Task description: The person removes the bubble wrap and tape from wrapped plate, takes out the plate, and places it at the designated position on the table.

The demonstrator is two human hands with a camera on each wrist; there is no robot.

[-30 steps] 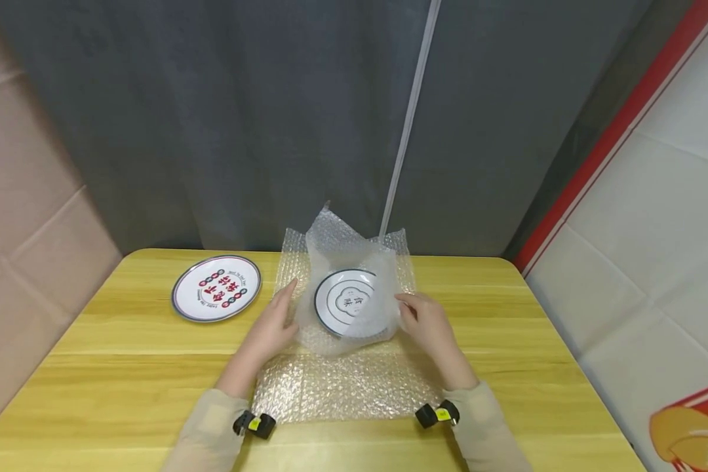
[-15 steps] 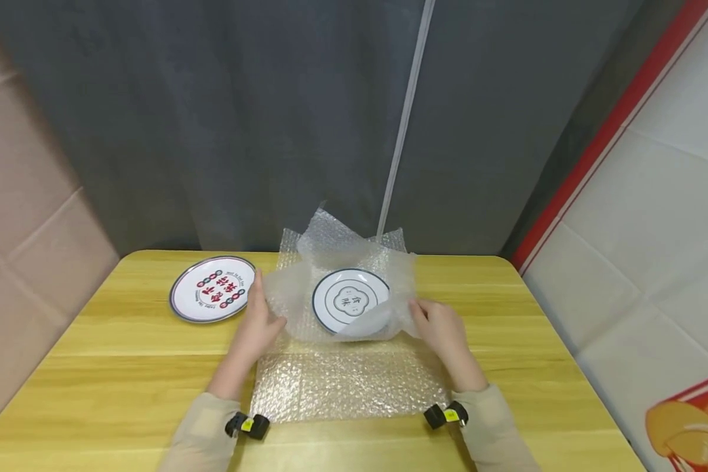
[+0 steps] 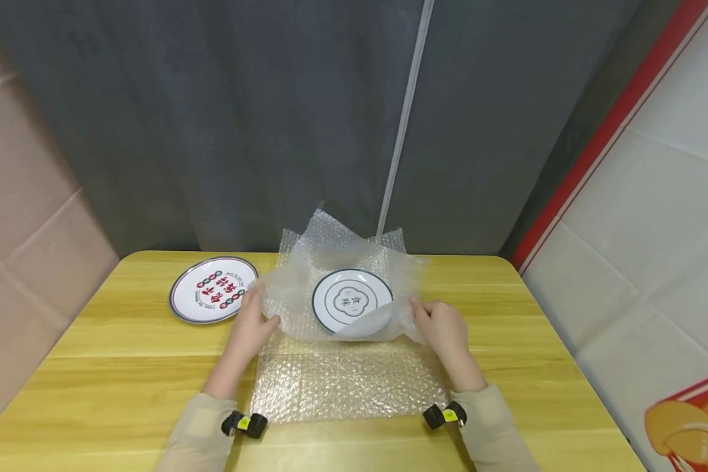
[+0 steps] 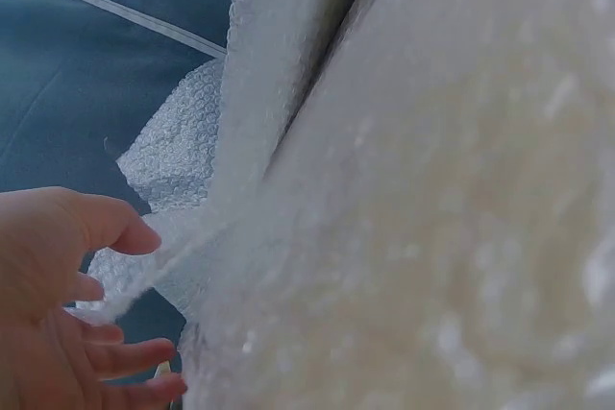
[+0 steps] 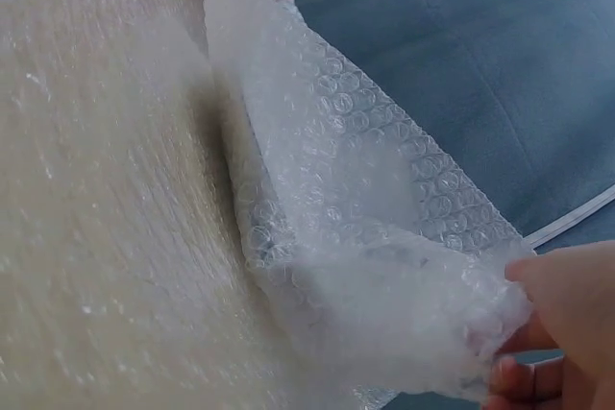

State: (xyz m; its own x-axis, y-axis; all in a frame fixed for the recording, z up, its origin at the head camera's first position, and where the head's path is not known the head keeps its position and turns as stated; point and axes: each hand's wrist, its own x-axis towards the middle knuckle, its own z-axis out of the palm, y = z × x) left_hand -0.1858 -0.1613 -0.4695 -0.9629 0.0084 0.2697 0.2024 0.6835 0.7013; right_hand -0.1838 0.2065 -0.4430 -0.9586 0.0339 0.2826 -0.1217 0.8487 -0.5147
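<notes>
A white plate with a dark rim and a printed centre (image 3: 352,298) lies face up on a translucent sheet of bubble wrap (image 3: 286,295), whose fold covers its lower right edge. My left hand (image 3: 249,331) holds the sheet's left edge, raised and spread outward. At the opposite edge, my right hand (image 3: 444,331) pinches the wrap between thumb and fingers. From the right wrist, the lifted bubble wrap (image 5: 375,170) slopes up between both hands. In the left wrist view, the left hand (image 4: 53,285) has its thumb apart from the fingers, with the wrap's edge running to them.
Beneath lies a larger bubble wrap sheet (image 3: 348,387) on the wooden table (image 3: 112,380). A second white plate with red characters (image 3: 212,292) sits left of the left hand. A grey curtain (image 3: 259,131) hangs behind the table, and a tiled wall (image 3: 655,262) stands at right.
Both hands have moved outward, drawing the wrap's sides apart and uncovering more of the plate. In the last half second, the left hand has lowered slightly and its fingers have curled more.
</notes>
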